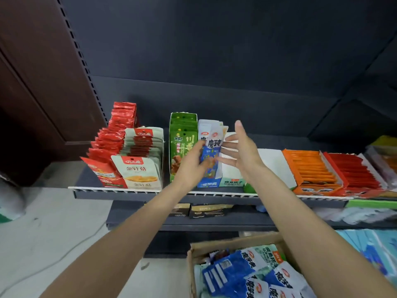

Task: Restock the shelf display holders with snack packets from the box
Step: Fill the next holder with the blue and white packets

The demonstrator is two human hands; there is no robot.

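Your snack packets [211, 151] look like glossy plastic film; same sheen on the loose ones in the box [214, 247], which is matt brown cardboard; display holder [233, 181] reads as printed card; shelf [150, 195] is dark matt metal; floor [64, 222] is pale, smooth.

Both bare forearms reach up and forward, converging at centre. Left hand [191, 166] seen from the back, fingers curled round a blue-and-white snack packet [211, 151], gripping its lower part from the left side. Right hand [240, 150] just beside it on the right, palm facing left, fingers straight and spread, thumb pointing up, fingertips near the packet; contact unclear.
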